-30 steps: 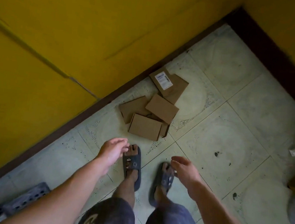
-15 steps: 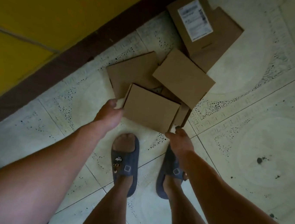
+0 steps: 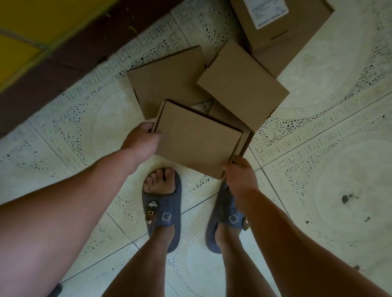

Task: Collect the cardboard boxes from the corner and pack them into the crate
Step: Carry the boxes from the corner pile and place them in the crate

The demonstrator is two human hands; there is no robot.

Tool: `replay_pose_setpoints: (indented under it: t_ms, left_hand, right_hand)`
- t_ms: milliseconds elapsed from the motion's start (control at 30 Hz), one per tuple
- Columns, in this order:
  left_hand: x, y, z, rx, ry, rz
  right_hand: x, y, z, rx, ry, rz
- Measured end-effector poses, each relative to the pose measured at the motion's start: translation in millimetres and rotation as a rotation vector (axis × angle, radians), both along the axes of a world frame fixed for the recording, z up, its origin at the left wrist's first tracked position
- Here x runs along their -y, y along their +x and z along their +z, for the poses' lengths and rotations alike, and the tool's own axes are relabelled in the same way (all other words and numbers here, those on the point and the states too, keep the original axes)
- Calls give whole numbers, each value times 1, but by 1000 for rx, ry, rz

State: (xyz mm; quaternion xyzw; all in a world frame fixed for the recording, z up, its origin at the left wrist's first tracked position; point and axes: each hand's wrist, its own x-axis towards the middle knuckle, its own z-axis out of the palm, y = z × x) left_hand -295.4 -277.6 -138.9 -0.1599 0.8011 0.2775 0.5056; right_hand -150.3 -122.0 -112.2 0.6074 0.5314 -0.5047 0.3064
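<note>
We find the nearest box [image 3: 197,140] taken at two opposite points. The left hand [image 3: 141,139] curls round its 9 o'clock edge and the right hand [image 3: 239,175] pinches its 5 o'clock corner. We judge that this spread hold is meant to keep the flat carton level as it comes off the heap. Whether it has cleared the floor [image 3: 332,188] we cannot tell.

Three more cartons lie beyond it: a plain box [image 3: 165,84] at 11 o'clock, a second plain box [image 3: 242,85] at 1 o'clock, and a labelled box [image 3: 273,15] at 12 o'clock, near the skirting [image 3: 79,44]. The crate is not in view.
</note>
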Motion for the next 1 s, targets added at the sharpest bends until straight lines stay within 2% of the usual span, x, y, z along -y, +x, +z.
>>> replay_pose_setpoints:
  t_ms: [100, 267, 433, 633, 800, 1000]
  left_hand:
    - [7, 8, 47, 12, 32, 29]
    - [22, 35, 147, 32, 48, 78]
    - [48, 62, 246, -30, 31, 166]
    - [98, 117, 350, -188, 9, 403]
    - [149, 190, 429, -228, 31, 614]
    - [230, 271, 503, -278, 39, 802]
  right_hand:
    - [2, 6, 53, 2, 37, 27]
    - [10, 22, 159, -32, 55, -45]
    - [26, 37, 243, -129, 93, -38]
    - [54, 46, 339, -290, 62, 186]
    - [89, 73, 422, -398, 26, 359]
    - [162, 108, 483, -462, -18, 625]
